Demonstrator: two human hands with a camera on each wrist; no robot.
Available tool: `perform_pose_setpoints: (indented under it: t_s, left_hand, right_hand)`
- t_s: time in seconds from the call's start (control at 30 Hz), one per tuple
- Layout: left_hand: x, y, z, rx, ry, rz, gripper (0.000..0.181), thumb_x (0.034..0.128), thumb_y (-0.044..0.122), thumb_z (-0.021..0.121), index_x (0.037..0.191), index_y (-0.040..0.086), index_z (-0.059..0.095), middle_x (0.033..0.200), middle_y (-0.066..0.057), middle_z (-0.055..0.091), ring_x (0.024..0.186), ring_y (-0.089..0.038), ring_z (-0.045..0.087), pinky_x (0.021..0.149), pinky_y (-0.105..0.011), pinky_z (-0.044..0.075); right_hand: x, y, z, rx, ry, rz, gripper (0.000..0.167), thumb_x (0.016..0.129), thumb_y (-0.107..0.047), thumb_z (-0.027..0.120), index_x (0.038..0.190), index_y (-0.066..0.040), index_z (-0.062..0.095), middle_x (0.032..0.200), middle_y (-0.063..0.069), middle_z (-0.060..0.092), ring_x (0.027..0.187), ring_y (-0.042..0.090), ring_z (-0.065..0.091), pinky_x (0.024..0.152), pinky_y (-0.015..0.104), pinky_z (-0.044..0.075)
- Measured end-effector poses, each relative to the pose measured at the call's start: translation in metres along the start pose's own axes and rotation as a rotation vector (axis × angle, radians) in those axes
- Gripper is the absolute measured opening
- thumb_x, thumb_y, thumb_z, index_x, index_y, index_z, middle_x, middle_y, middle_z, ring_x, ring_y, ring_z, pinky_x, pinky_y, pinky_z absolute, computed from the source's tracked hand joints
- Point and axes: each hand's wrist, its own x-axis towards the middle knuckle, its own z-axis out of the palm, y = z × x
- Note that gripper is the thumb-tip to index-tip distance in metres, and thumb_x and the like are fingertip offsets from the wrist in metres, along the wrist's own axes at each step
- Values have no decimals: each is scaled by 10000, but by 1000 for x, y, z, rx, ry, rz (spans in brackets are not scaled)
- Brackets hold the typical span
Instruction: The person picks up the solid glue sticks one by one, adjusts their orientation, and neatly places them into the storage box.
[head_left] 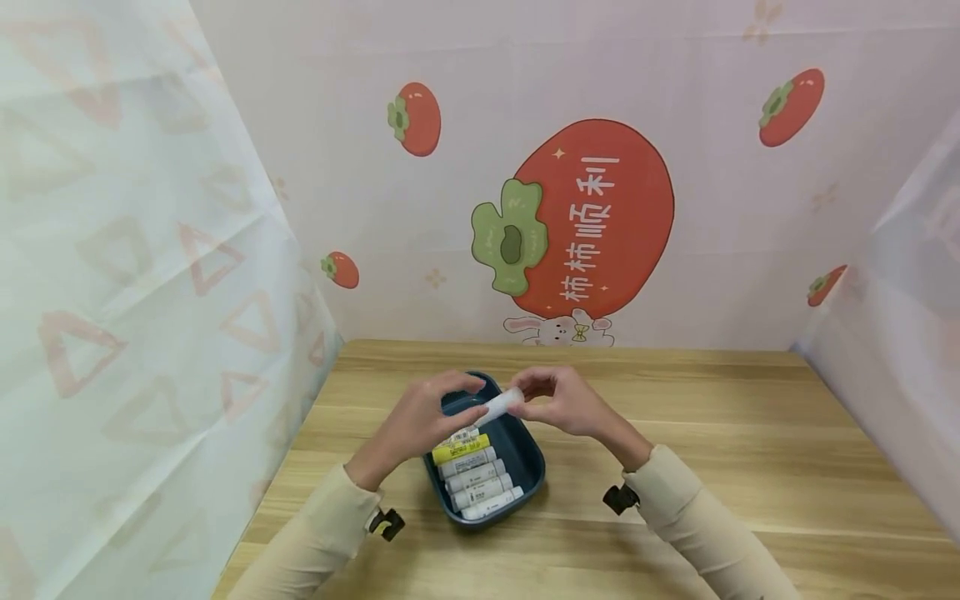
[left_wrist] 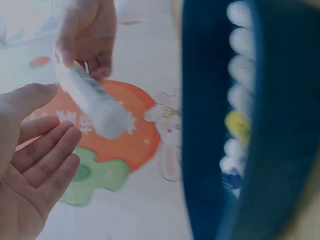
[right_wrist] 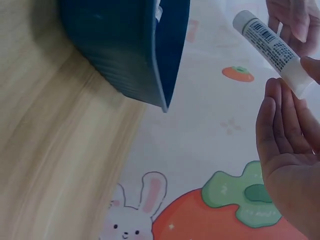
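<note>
My right hand (head_left: 562, 402) pinches one end of a white tube (head_left: 501, 405) between thumb and fingers, above the blue bin's far part. In the right wrist view the tube (right_wrist: 270, 47) has a round cap and a printed barcode label; the right hand (right_wrist: 290, 150) holds its flattened end. My left hand (head_left: 427, 414) is beside the tube's other end, over the bin's left side. The left wrist view shows that hand (left_wrist: 42, 155) with fingers spread, apart from the capped end.
The dark blue bin (head_left: 534, 467) stands on the wooden table (head_left: 675, 467). Several white tubes (head_left: 480, 490) and a yellow one (head_left: 461, 448) lie side by side in it. A sheet with persimmon drawings (head_left: 720, 208) hangs behind; another sheet (head_left: 150, 292) hangs at left.
</note>
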Motion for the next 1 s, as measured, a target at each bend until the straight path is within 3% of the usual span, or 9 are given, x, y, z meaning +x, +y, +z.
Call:
perform_pose_setpoints:
  t_s: [0.13,0.27,0.37,0.53,0.8,1.0]
  left_hand:
    - [22,9,-7,32,-55,146,308,948,232,817,1217,89,772,1175,-44,794,1096,-173,758,950,-361,637]
    - [36,15,-13,148,-168,344,364,929,167,828,1273,69,757,1224,-51,777,1126,-179,748,966,-306,627]
    - [42,20,-17,236,-261,440,410,914,156,841,1303,68,746,1273,-66,759,1168,-190,734,988,-298,618]
    - [46,23,-17,263,-355,516,422,911,167,851,1312,90,742,1328,-61,732,1222,-190,707,1022,-288,601]
    - [39,22,-8,344,-363,582,303,876,199,882,1162,252,796,1173,119,767,1124,-76,678,970,-180,583]
    - [35,20,-8,328,-361,604,258,858,251,882,1110,252,827,1091,155,785,1073,-47,670,971,-159,562]
  right_hand:
    - [4,-5,-1,-29,-37,-14,223,927,-206,831,1131,-135,775,1054,19,769,939,182,713,899,334,638]
    - [5,-7,-1,-31,-88,-7,248,935,-226,817,1163,-133,781,1060,8,776,950,169,718,896,350,643]
    - [4,-7,-2,-32,-122,-2,230,934,-230,816,1150,-155,789,1043,-14,779,935,156,720,902,373,646]
    - [3,-5,-5,-26,-180,-7,192,914,-205,826,1100,-165,797,1015,-15,782,898,154,720,875,369,649]
    - [6,3,-2,0,-290,-26,131,917,-199,824,1043,-171,800,965,-8,777,838,150,711,808,351,647]
    - [9,4,4,12,-345,-41,119,906,-198,844,1010,-162,798,935,-17,769,822,144,700,794,326,642]
